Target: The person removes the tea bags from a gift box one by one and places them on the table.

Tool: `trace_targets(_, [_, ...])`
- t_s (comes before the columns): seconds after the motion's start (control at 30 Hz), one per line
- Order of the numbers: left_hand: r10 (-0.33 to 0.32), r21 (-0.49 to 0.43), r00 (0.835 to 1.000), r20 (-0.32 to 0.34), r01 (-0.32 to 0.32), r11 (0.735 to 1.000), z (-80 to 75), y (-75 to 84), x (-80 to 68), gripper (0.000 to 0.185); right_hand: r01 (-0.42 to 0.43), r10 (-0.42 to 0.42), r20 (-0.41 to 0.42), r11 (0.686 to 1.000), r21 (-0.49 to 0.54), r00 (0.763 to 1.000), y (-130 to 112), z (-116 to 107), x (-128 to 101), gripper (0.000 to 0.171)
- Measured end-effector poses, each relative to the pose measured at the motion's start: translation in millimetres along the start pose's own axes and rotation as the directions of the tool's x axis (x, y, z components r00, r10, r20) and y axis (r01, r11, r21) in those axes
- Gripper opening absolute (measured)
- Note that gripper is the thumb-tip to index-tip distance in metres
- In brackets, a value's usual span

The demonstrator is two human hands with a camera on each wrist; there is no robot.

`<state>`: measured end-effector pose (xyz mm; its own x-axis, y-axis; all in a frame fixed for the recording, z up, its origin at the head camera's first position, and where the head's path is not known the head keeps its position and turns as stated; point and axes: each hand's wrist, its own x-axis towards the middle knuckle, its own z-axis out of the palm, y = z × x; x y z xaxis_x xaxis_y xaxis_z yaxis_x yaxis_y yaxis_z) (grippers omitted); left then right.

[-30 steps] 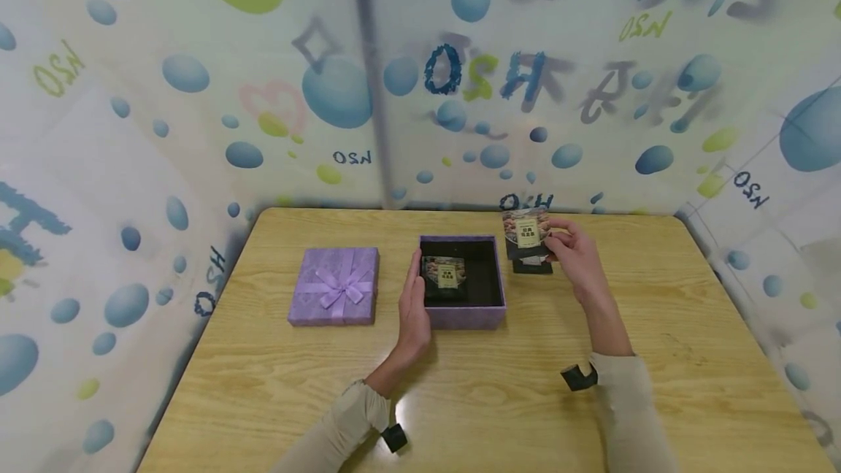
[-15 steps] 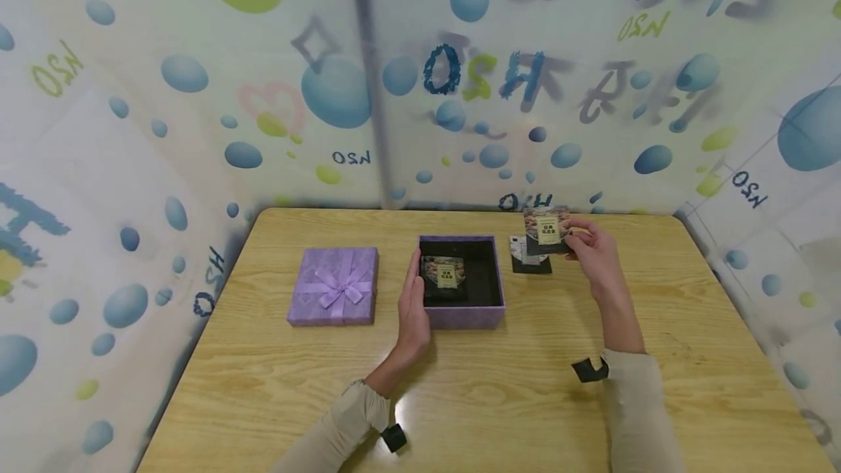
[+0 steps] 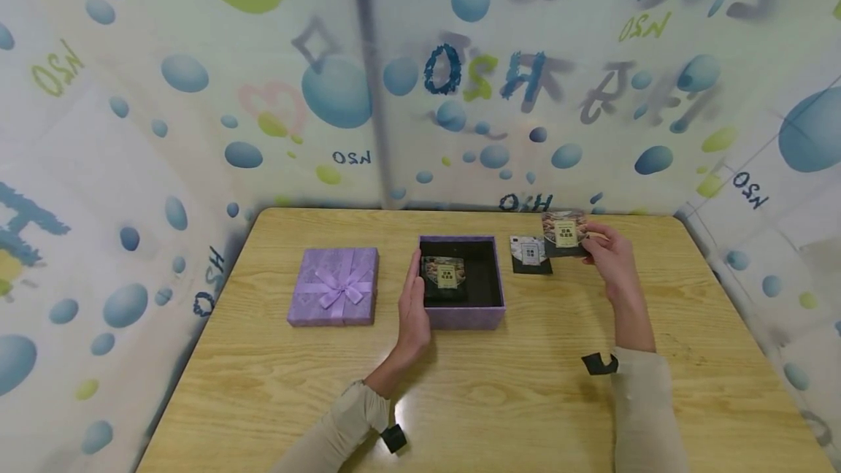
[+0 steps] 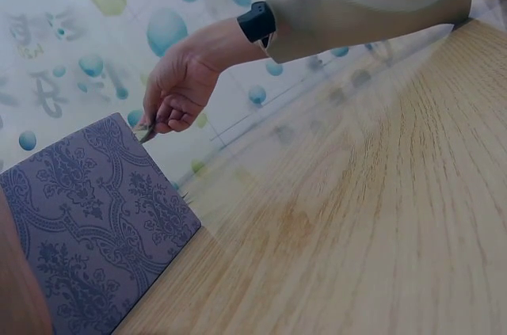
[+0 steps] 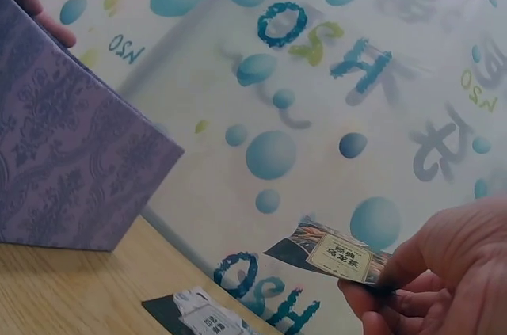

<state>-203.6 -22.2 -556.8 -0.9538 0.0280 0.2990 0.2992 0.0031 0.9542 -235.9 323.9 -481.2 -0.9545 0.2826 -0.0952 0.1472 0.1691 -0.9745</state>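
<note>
Fingers of the right hand (image 3: 614,258) pinch the held sachet (image 3: 565,234) by its right edge, thumb against fingertips. It extends leftward from the grip, label toward the head camera. The outline looks near square, so no clear long axis. The right wrist view shows it tilted and raised off the worktop (image 3: 499,385) — height uncertain.

Key relation: the pale sachet (image 3: 531,254) lies flat on the worktop, left of the fingers and slightly nearer the person than the held sachet. In the head view the two outlines meet at a corner; in the right wrist view they stand apart. The right hand is much the nearer one to both.

Next outward, just left of the pale sachet: the box (image 3: 464,317), its top uncovered. The boxed sachet (image 3: 444,276) is in its left part; whether others lie beneath cannot be told.

The left hand (image 3: 414,312) rests along the box's left wall, fingers straight, not curled round anything — the nearer hand to the boxed sachet. Farther left, the lid (image 3: 333,287) sits bow up.
</note>
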Motion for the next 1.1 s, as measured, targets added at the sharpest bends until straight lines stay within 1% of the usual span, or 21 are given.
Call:
trace_targets(0.17, [-0.002, 0.004, 1.0, -0.001, 0.002, 1.0, -0.6, -0.4, 0.2, 0.053, -0.006, 0.005, -0.02, 1.0, -0.031, 1.0, 9, -7, 3, 0.047])
trace_targets(0.43, [-0.007, 0.005, 1.0, 0.003, 0.007, 1.0, -1.1, 1.0, 0.1, 0.053, -0.045, 0.043, -0.029, 0.995, -0.088, 0.999, 19, -15, 7, 0.05])
trace_targets(0.63, [-0.006, 0.004, 1.0, 0.005, 0.006, 1.0, -0.9, 0.2, 0.1, 0.053, -0.072, 0.07, -0.025, 0.993, -0.097, 0.997, 27, -19, 11, 0.051])
trace_targets(0.83, [-0.001, 0.002, 1.0, 0.006, 0.001, 1.0, -0.3, -1.1, 0.4, 0.053, -0.107, 0.103, -0.041, 0.987, -0.117, 0.994, 36, -21, 14, 0.051])
trace_targets(1.1, [-0.008, 0.001, 1.0, 0.004, 0.008, 1.0, -1.0, -0.8, -0.5, 0.053, -0.121, 0.116, -0.04, 0.983, -0.138, 0.992, 47, -22, 18, 0.049])
